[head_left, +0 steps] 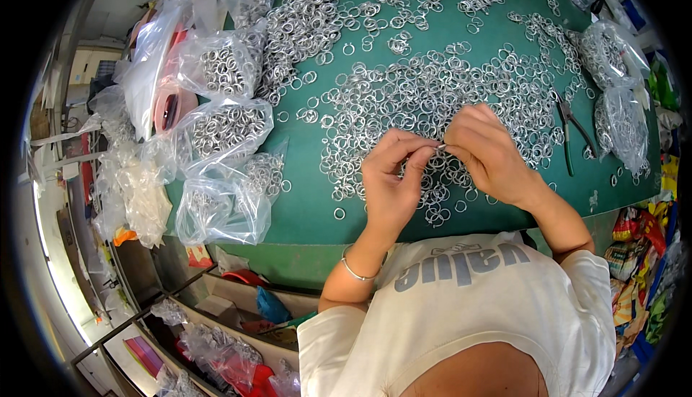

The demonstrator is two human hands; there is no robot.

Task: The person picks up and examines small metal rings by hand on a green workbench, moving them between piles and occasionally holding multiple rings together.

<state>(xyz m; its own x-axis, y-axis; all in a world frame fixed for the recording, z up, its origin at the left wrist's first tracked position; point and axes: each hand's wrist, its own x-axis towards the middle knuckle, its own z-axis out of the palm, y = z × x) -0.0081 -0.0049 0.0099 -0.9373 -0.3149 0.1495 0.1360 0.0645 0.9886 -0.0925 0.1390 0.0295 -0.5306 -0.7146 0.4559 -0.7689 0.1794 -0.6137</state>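
My left hand (393,181) and my right hand (486,152) meet above the green table (310,202), fingertips pinched together on a small silver metal ring (440,147). Both hands hover over a wide spread of loose silver rings (432,87) that covers the middle of the table. A thin silver bangle (353,271) circles my left wrist. Part of the ring is hidden between my fingers.
Clear plastic bags of rings (223,130) are piled along the table's left edge, and more bags (620,119) lie at the right. Green-handled pliers (569,127) rest right of my hands. Shelves with boxes and bags (223,318) stand below left.
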